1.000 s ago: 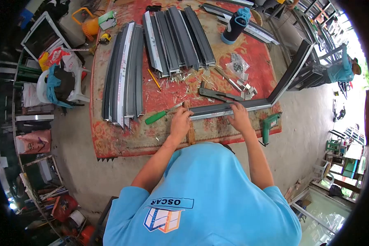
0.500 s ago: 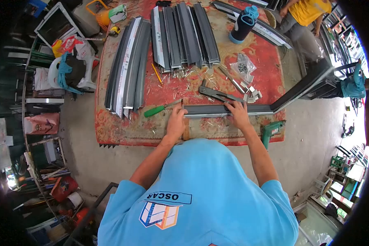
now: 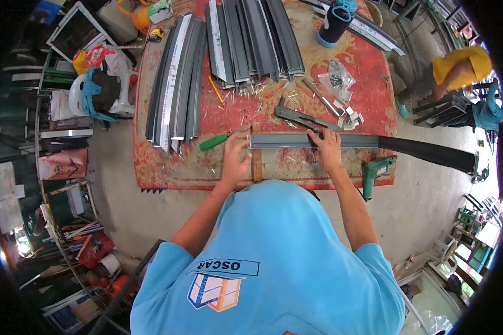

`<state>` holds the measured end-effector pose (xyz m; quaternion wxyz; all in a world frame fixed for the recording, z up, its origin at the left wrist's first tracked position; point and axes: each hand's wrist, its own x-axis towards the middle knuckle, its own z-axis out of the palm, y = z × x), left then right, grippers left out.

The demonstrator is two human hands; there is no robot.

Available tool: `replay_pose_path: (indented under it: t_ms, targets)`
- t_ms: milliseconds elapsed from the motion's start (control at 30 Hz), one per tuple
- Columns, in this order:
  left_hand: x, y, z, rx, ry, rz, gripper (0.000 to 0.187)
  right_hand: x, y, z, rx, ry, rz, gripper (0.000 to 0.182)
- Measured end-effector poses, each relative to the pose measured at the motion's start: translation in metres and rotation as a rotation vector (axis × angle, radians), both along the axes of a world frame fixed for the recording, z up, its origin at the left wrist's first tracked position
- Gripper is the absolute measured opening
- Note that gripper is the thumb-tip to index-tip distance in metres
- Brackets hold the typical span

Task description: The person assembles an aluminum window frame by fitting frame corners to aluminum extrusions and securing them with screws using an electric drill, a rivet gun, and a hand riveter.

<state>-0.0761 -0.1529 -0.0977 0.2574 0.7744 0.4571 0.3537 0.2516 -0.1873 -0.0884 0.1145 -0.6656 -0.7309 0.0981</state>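
Grey bar (image 3: 285, 141) has its end at the spread left fingers (image 3: 238, 145) and passes under the right fingers (image 3: 332, 140), also spread.

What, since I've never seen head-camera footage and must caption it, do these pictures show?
No machine here: a person works barehanded. All pictures come from one camera worn on the head, looking forward and down, so the blue shirt fills the lower middle. The right hand rests on a long metal profile; whether it grips is unclear. The left hand, fingers loosely open, is at its left end. On the red-covered table lie more metal profiles, a pencil, a green-handled screwdriver, and a green drill near the edge; a bottle stands farther back.
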Motion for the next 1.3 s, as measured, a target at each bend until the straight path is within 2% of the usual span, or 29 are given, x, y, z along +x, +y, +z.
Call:
replay_pose_path:
  t_ms: [67, 100, 167, 200, 267, 367, 600, 800, 900, 967, 1067, 1233, 1300]
  targets:
    - [0.004, -0.023, -0.008, -0.395, -0.280, 0.313, 0.043, -0.001, 0.001, -0.001, -0.020, -0.022, 0.014, 0.073]
    - [0.005, -0.028, -0.009, -0.397, -0.285, 0.320, 0.043, -0.002, 0.002, -0.001, -0.038, -0.040, 0.025, 0.074]
    - [0.005, -0.038, -0.010, -0.938, -0.230, 0.367, 0.059, -0.002, 0.004, 0.000, -0.034, -0.061, 0.051, 0.074]
    - [0.005, -0.041, -0.011, -0.941, -0.238, 0.375, 0.059, -0.002, 0.004, 0.000, -0.026, -0.078, 0.065, 0.075]
    - [0.008, -0.044, -0.014, -0.815, 0.038, 0.139, 0.072, 0.001, 0.005, -0.003, -0.045, -0.088, 0.082, 0.076]
    - [0.009, -0.042, -0.022, -0.743, 0.099, 0.126, 0.070, 0.001, 0.009, 0.004, -0.077, -0.086, 0.094, 0.077]
    - [0.011, -0.040, -0.019, -0.649, 0.144, 0.111, 0.063, 0.006, 0.008, -0.003, -0.077, -0.052, 0.089, 0.079]
    - [0.000, -0.030, -0.017, -0.750, 0.169, 0.061, 0.062, 0.003, 0.009, -0.001, -0.076, -0.002, 0.074, 0.076]
    - [-0.018, -0.016, -0.027, -0.757, 0.133, -0.054, 0.057, 0.010, 0.012, -0.004, -0.123, 0.014, 0.087, 0.074]
    - [-0.031, -0.002, -0.021, -0.910, 0.243, -0.020, 0.052, 0.012, 0.013, -0.007, -0.107, 0.020, 0.088, 0.073]
    - [-0.047, 0.025, -0.019, -0.857, 0.327, 0.012, 0.049, 0.014, 0.015, -0.004, -0.105, 0.050, 0.088, 0.073]
    - [-0.047, 0.087, 0.016, -0.775, 0.238, 0.109, 0.047, 0.012, 0.013, -0.004, -0.127, 0.055, 0.069, 0.076]
    - [-0.042, 0.114, 0.016, -0.753, 0.185, 0.159, 0.046, 0.012, 0.015, 0.000, -0.129, 0.054, 0.070, 0.077]
